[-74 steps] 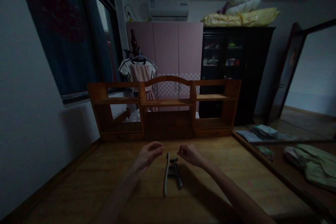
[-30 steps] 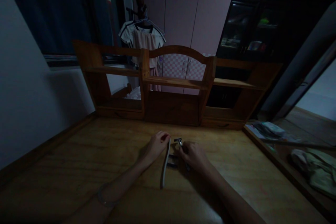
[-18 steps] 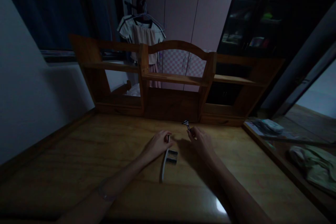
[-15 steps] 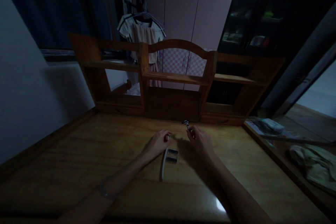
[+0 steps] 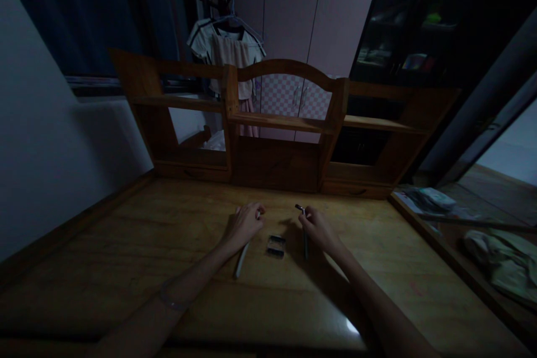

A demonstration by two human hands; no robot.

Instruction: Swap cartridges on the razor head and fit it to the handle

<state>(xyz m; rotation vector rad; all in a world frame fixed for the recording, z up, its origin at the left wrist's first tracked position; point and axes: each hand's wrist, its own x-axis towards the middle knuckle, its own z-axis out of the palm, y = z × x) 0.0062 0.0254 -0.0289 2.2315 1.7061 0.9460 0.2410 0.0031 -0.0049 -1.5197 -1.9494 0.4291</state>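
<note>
In my right hand (image 5: 318, 228) is a razor (image 5: 305, 247), pinched between the fingers, its small head up at the fingertips and its handle slanting down towards me. My left hand (image 5: 248, 225) is closed around a slim pale stick (image 5: 241, 263), whose lower end sticks out below the palm; its upper part is mostly covered by the fingers. Between the hands lies a small clear case (image 5: 276, 246) on the wooden desktop (image 5: 201, 296), with two dark strips that look like razor cartridges. Neither hand touches the case.
A wooden shelf unit (image 5: 277, 165) with open compartments stands along the desk's far edge. To the right, beyond the raised desk border, lie papers (image 5: 432, 200) and a crumpled pale cloth (image 5: 499, 260). A white wall (image 5: 71, 151) closes off the left side. Light is dim.
My left hand has moved left with the pale stick, away from the case. The razor in my right hand has turned and dropped slightly, so its handle now shows below the fingers.
</note>
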